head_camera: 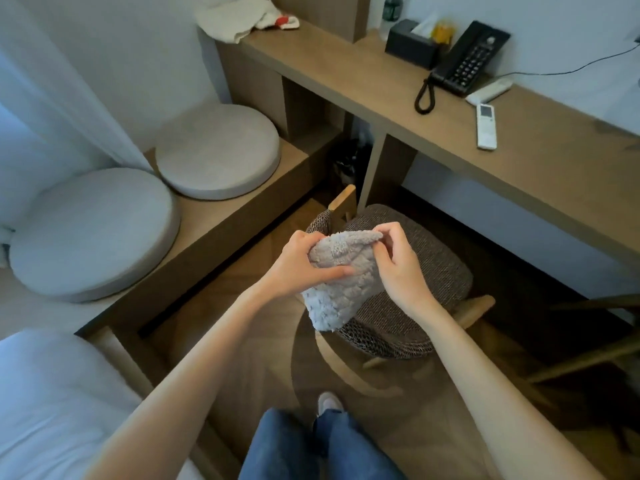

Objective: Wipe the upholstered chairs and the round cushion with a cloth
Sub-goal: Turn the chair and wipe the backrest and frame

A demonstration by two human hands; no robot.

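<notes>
I hold a fluffy grey cloth (pixel 341 282) in the air above a brown woven upholstered chair (pixel 415 306). My left hand (pixel 298 265) grips the cloth's upper left part, thumb laid across its front. My right hand (pixel 398 268) pinches the cloth's top right corner. The cloth hangs down in a folded point over the chair's seat. Two pale grey round cushions lie on a low wooden platform at the left: one nearer (pixel 93 233), one farther back (pixel 218 150).
A long wooden desk (pixel 519 161) runs along the right with a black phone (pixel 467 60), a white remote (pixel 486 126) and a black tissue box (pixel 412 43). A white rag (pixel 239 19) lies on its far end. White bedding (pixel 52 403) sits bottom left. Another chair's wooden legs (pixel 588 355) show at right.
</notes>
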